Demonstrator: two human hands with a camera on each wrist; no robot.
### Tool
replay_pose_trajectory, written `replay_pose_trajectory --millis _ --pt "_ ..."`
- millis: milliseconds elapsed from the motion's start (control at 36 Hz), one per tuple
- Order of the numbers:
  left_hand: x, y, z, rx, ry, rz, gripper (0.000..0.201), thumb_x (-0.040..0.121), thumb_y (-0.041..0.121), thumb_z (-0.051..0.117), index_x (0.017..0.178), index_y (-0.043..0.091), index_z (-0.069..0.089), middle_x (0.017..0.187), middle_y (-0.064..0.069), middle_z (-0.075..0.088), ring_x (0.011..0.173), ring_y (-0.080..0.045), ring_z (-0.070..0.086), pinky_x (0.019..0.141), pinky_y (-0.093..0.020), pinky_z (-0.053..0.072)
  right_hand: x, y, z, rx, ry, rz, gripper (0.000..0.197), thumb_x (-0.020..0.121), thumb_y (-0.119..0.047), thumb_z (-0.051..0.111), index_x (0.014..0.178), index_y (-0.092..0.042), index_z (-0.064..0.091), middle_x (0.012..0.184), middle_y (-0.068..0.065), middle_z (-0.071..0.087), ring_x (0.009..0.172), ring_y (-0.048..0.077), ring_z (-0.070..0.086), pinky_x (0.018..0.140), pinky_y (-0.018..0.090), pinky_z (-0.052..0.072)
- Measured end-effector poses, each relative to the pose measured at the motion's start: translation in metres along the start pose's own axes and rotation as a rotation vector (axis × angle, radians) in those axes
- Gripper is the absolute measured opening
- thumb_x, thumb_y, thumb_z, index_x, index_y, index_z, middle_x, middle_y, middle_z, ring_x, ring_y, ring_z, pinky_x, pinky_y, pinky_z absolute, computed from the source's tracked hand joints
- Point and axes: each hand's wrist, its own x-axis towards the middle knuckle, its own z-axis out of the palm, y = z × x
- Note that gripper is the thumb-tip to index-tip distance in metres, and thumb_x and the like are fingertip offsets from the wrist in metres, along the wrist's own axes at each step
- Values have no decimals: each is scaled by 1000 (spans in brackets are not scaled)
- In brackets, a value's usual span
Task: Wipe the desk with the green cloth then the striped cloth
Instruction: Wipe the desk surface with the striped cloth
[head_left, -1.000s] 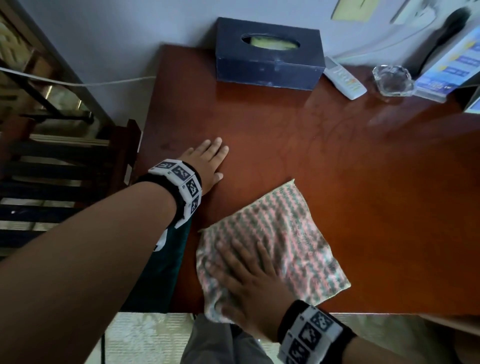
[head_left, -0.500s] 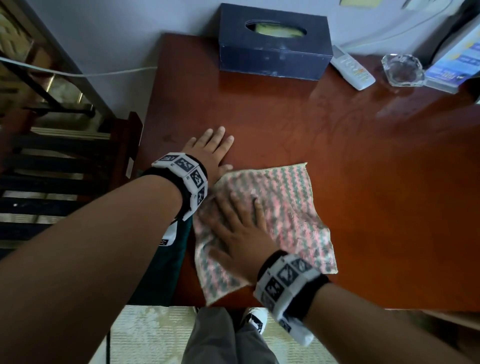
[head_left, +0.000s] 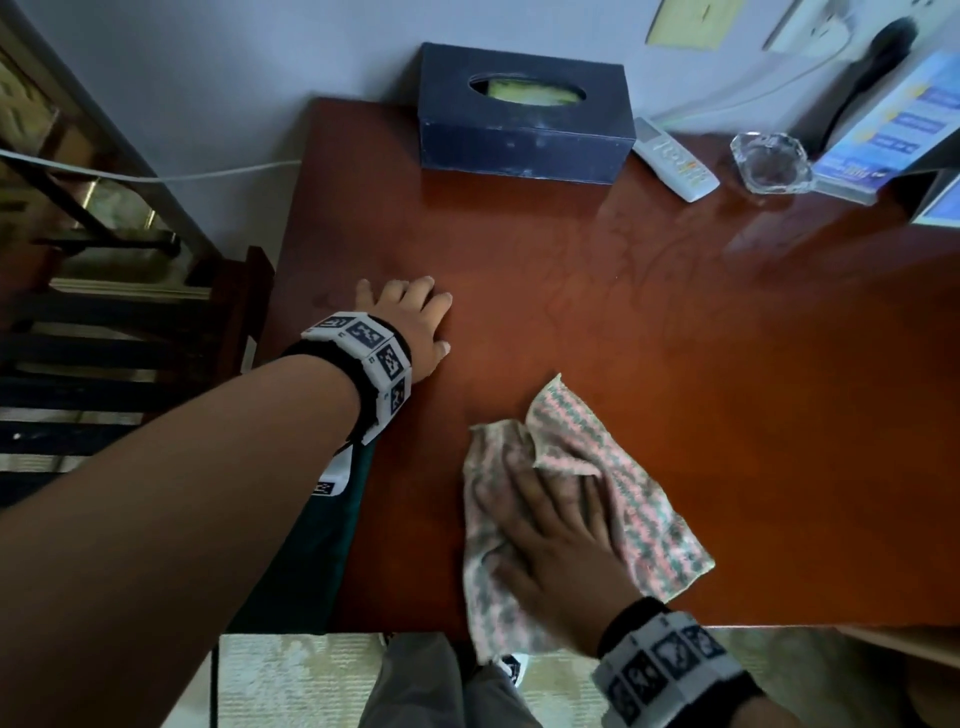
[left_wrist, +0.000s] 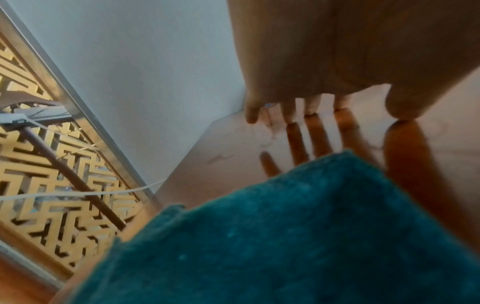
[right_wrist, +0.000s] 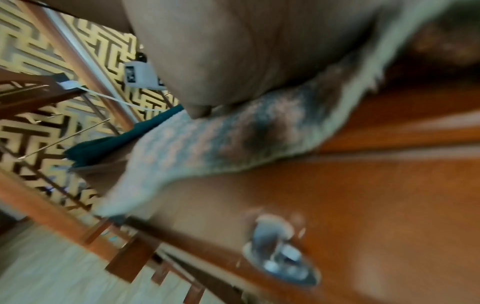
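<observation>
A pink, green and white striped cloth (head_left: 639, 499) lies rumpled on the red-brown desk (head_left: 675, 338) near its front edge, one corner folded over and its near end hanging past the edge. My right hand (head_left: 550, 530) presses flat on it with spread fingers; the right wrist view shows the palm on the striped cloth (right_wrist: 233, 139). My left hand (head_left: 410, 317) rests flat on bare desk at the left. The dark green cloth (head_left: 306, 551) lies under my left forearm at the desk's left front corner, filling the lower left wrist view (left_wrist: 285, 236).
A dark tissue box (head_left: 524, 130) stands at the back edge, with a white remote (head_left: 675, 161), a glass ashtray (head_left: 769, 163) and a blue leaflet stand (head_left: 893, 130) to its right. A dark wooden chair (head_left: 130, 338) stands left of the desk. A metal drawer handle (right_wrist: 280, 246) sits below the desk edge.
My right hand has dragged the striped cloth right and back toward the front edge, away from my left hand, and it has bunched with a corner folded over. My left hand stays put.
</observation>
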Motion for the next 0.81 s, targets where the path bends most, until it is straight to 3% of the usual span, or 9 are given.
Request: replay_pose_trajectory --millis 56,83,139,194,333,444,556,667,805 --pt "4 8 -7 14 41 -35 50 96 41 36 143 26 24 152 -3 17 138 -27 18 113 -57 8 7 11 -11 3 -13 54 65 87 -61 34 147 -49 12 160 -9 4 141 21 16 109 52 1" --pt "6 11 -9 -4 63 -54 50 97 39 36 143 27 23 152 -3 17 139 -27 16 113 -58 5 12 16 -17 4 -16 67 64 88 -64 30 144 -55 1 158 -14 -12 143 20 1 110 49 -11" --pt "13 17 -10 -54 79 -86 55 99 36 31 149 27 10 156 -3 5 144 -24 2 113 -58 -2 22 27 -21 46 39 69 64 83 -69 16 134 -61 -23 142 -24 -43 136 15 -34 103 43 -32" --pt "21 23 -9 -73 55 -95 60 100 37 25 151 24 -6 158 -2 -11 145 -23 -13 113 -57 -7 29 33 -25 90 34 89 67 78 -71 9 133 -59 -27 136 -25 -50 131 14 -43 97 40 -37" --pt "35 32 -2 -118 -2 -101 62 100 41 18 149 20 -14 155 -2 -23 144 -21 -19 115 -53 -7 27 32 -30 71 -46 87 76 73 -79 3 137 -53 -28 135 -23 -52 131 18 -44 96 40 -39" --pt "39 32 5 -155 -14 -88 62 100 41 17 149 18 -14 155 -2 -25 144 -20 -20 116 -52 -5 30 32 -31 100 -71 91 70 86 -71 16 137 -53 -28 134 -24 -52 130 17 -46 97 41 -38" --pt "41 30 8 -155 -5 -79 62 100 42 16 149 18 -15 155 -2 -25 143 -19 -20 116 -51 -5 42 35 -40 90 -85 85 72 75 -76 2 137 -54 -27 136 -23 -51 131 17 -45 100 46 -35" --pt "42 32 9 -144 -38 -86 62 100 42 12 148 18 -19 153 -3 -29 143 -20 -23 115 -52 -6 73 43 -54 77 -39 141 66 92 -66 19 138 -52 -26 139 -19 -49 131 16 -44 104 51 -29" --pt "45 32 8 -153 -54 -98 61 100 42 11 147 19 -20 152 -2 -31 142 -20 -25 115 -52 -7 121 53 -79 102 7 212 66 94 -62 23 142 -49 -21 145 -15 -42 135 16 -39 107 55 -24"
